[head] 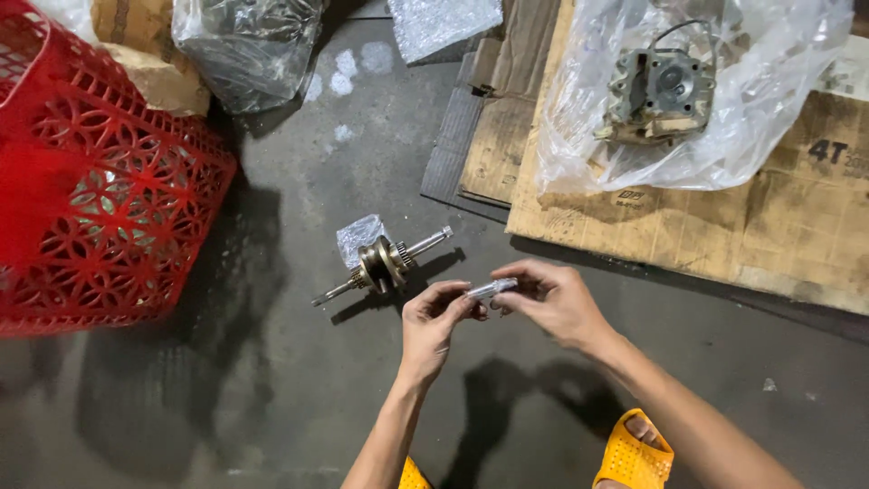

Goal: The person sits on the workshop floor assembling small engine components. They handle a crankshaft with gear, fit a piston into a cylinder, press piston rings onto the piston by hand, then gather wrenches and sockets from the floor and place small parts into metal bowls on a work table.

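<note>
My left hand (433, 319) and my right hand (554, 301) both pinch a small shiny cylindrical part in a clear wrapper (491, 289), held between them above the grey floor. Just beyond the left hand a metal crankshaft (384, 264) lies on the floor, its shaft ends pointing left-down and right-up. A small piece of bubble wrap (359, 236) lies behind it, touching it.
A red lattice plastic basket (100, 195) stands at the left. Cardboard sheets (724, 226) cover the floor at the right, bearing an engine cylinder part (659, 91) in a clear plastic bag. More bagged items (244, 50) lie at the top. Yellow sandals (634, 453) show below.
</note>
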